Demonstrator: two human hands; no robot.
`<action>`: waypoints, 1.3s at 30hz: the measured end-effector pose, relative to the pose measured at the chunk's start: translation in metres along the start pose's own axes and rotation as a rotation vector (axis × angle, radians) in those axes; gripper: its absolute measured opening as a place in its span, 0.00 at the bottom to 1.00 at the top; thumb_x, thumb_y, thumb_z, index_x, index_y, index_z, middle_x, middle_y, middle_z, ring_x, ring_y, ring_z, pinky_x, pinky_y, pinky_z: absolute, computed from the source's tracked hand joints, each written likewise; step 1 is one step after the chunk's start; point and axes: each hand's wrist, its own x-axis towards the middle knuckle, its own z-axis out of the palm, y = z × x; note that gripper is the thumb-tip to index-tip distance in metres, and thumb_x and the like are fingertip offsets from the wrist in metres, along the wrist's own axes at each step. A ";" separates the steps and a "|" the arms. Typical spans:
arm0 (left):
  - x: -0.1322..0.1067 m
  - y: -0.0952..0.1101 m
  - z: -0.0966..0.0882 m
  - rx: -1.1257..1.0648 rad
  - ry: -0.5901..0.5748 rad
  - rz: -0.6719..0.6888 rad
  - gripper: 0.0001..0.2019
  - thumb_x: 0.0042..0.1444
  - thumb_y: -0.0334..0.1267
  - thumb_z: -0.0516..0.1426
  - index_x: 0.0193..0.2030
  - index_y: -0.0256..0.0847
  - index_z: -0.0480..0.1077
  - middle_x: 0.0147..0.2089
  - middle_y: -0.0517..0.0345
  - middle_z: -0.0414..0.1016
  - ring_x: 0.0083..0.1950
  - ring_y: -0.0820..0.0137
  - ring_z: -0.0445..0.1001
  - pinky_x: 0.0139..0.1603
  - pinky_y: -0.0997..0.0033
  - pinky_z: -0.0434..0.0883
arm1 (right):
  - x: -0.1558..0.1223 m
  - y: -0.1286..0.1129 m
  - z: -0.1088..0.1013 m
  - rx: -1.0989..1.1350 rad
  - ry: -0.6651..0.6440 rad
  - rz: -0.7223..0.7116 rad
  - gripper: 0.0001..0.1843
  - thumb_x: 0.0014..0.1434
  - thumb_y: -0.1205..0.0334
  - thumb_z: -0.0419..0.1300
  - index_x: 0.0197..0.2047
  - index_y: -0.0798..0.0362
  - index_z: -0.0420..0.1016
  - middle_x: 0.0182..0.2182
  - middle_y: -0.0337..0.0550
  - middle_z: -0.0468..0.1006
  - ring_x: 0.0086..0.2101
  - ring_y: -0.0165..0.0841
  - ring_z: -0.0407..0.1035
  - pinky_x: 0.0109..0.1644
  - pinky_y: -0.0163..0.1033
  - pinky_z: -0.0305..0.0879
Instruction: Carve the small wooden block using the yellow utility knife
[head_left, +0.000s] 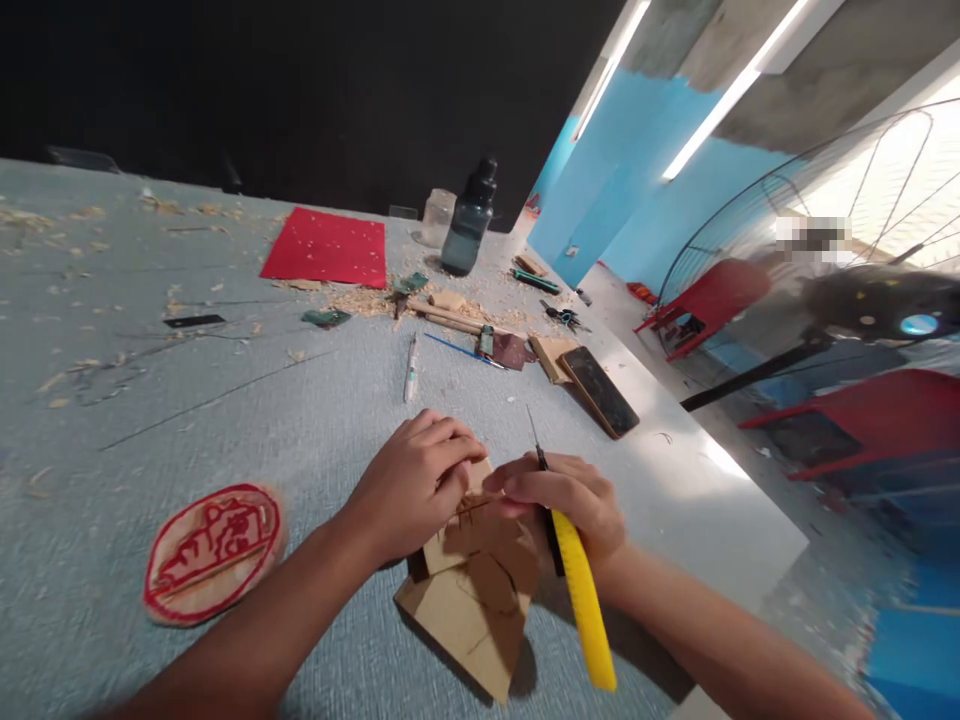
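My left hand (416, 480) presses down on the top edge of a thin tan wooden piece (472, 600) with pencil lines, lying on the blue-grey table cover (225, 400). My right hand (566, 500) grips a yellow-handled utility knife (585, 600), blade pointing up and away just beyond the fingers, right beside the left hand at the wood's upper edge. A second tan sheet lies under the first.
An oval wooden plaque (214, 550) painted with red lines lies at the left. Farther back are a white pen (411, 368), a phone (600, 390), a red sheet (326, 248), a dark bottle (469, 220), sticks, wood shavings and small tools. A fan (862, 300) stands at the right.
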 end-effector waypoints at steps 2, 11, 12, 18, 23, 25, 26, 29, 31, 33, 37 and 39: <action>-0.001 -0.003 0.000 0.000 -0.025 0.013 0.13 0.66 0.29 0.56 0.51 0.45 0.78 0.53 0.56 0.79 0.55 0.60 0.70 0.57 0.55 0.71 | 0.014 -0.001 0.004 0.000 -0.082 -0.039 0.04 0.71 0.64 0.63 0.49 0.48 0.75 0.37 0.45 0.85 0.34 0.33 0.80 0.38 0.38 0.77; -0.003 -0.005 0.004 0.039 -0.016 -0.030 0.12 0.63 0.29 0.56 0.49 0.48 0.75 0.58 0.56 0.76 0.60 0.56 0.72 0.62 0.48 0.73 | 0.048 0.019 0.050 0.405 -0.083 0.260 0.24 0.64 0.50 0.73 0.41 0.45 0.59 0.38 0.43 0.84 0.46 0.38 0.80 0.51 0.46 0.77; -0.003 -0.004 0.004 0.056 -0.012 -0.041 0.14 0.61 0.28 0.56 0.50 0.48 0.75 0.61 0.55 0.74 0.63 0.55 0.70 0.65 0.46 0.72 | 0.047 0.022 0.048 0.449 -0.113 0.275 0.25 0.63 0.49 0.73 0.41 0.45 0.59 0.38 0.43 0.84 0.48 0.39 0.80 0.53 0.48 0.76; -0.005 -0.004 0.005 0.079 0.001 -0.068 0.21 0.61 0.28 0.53 0.60 0.41 0.72 0.69 0.48 0.68 0.77 0.52 0.57 0.78 0.42 0.62 | 0.041 0.040 0.035 0.591 -0.255 0.407 0.27 0.61 0.50 0.76 0.41 0.44 0.58 0.36 0.43 0.86 0.51 0.41 0.79 0.61 0.54 0.72; -0.007 -0.008 0.011 0.129 -0.024 -0.034 0.26 0.66 0.30 0.51 0.70 0.44 0.68 0.76 0.50 0.65 0.82 0.52 0.51 0.82 0.37 0.56 | 0.031 0.046 0.038 0.741 -0.231 0.537 0.29 0.58 0.59 0.77 0.42 0.43 0.57 0.34 0.38 0.85 0.47 0.38 0.80 0.58 0.49 0.74; -0.009 -0.011 0.013 0.145 -0.014 -0.016 0.27 0.68 0.31 0.50 0.73 0.46 0.65 0.78 0.51 0.62 0.83 0.51 0.51 0.82 0.35 0.55 | 0.028 0.045 0.040 0.788 -0.212 0.575 0.30 0.58 0.61 0.77 0.42 0.43 0.56 0.34 0.37 0.85 0.48 0.38 0.80 0.56 0.47 0.75; -0.009 -0.012 0.015 0.151 -0.005 0.002 0.28 0.68 0.31 0.50 0.74 0.47 0.64 0.79 0.51 0.61 0.83 0.52 0.50 0.82 0.34 0.55 | 0.027 0.044 0.041 0.811 -0.207 0.588 0.30 0.58 0.61 0.77 0.42 0.43 0.56 0.35 0.37 0.85 0.48 0.38 0.81 0.55 0.46 0.76; -0.011 -0.015 0.017 0.163 0.021 0.045 0.30 0.69 0.30 0.50 0.76 0.48 0.60 0.78 0.52 0.61 0.83 0.52 0.50 0.82 0.33 0.55 | 0.026 0.043 0.042 0.876 -0.206 0.605 0.29 0.58 0.64 0.77 0.43 0.43 0.57 0.35 0.37 0.84 0.48 0.37 0.81 0.54 0.45 0.77; -0.011 -0.016 0.017 0.161 0.028 0.041 0.31 0.68 0.30 0.51 0.77 0.47 0.58 0.78 0.50 0.62 0.82 0.52 0.51 0.81 0.33 0.56 | 0.026 0.043 0.043 0.902 -0.207 0.604 0.29 0.58 0.66 0.77 0.44 0.43 0.57 0.36 0.37 0.85 0.46 0.36 0.82 0.53 0.43 0.77; -0.011 -0.015 0.017 0.164 0.020 0.028 0.30 0.68 0.31 0.51 0.77 0.45 0.58 0.77 0.48 0.63 0.82 0.52 0.52 0.81 0.34 0.57 | 0.026 0.043 0.044 0.895 -0.195 0.603 0.29 0.58 0.66 0.77 0.43 0.43 0.57 0.36 0.37 0.85 0.45 0.35 0.81 0.52 0.43 0.77; -0.011 -0.014 0.017 0.185 0.001 0.005 0.29 0.69 0.31 0.50 0.76 0.43 0.59 0.79 0.46 0.59 0.83 0.52 0.50 0.81 0.35 0.56 | 0.024 0.044 0.047 0.897 -0.137 0.588 0.29 0.58 0.65 0.77 0.43 0.43 0.57 0.37 0.38 0.87 0.45 0.36 0.82 0.54 0.45 0.77; -0.011 -0.015 0.018 0.189 -0.001 -0.003 0.30 0.68 0.31 0.50 0.77 0.42 0.57 0.80 0.47 0.58 0.83 0.52 0.49 0.82 0.35 0.55 | 0.024 0.043 0.048 0.897 -0.130 0.587 0.29 0.58 0.64 0.77 0.43 0.43 0.57 0.36 0.38 0.87 0.45 0.36 0.82 0.54 0.45 0.77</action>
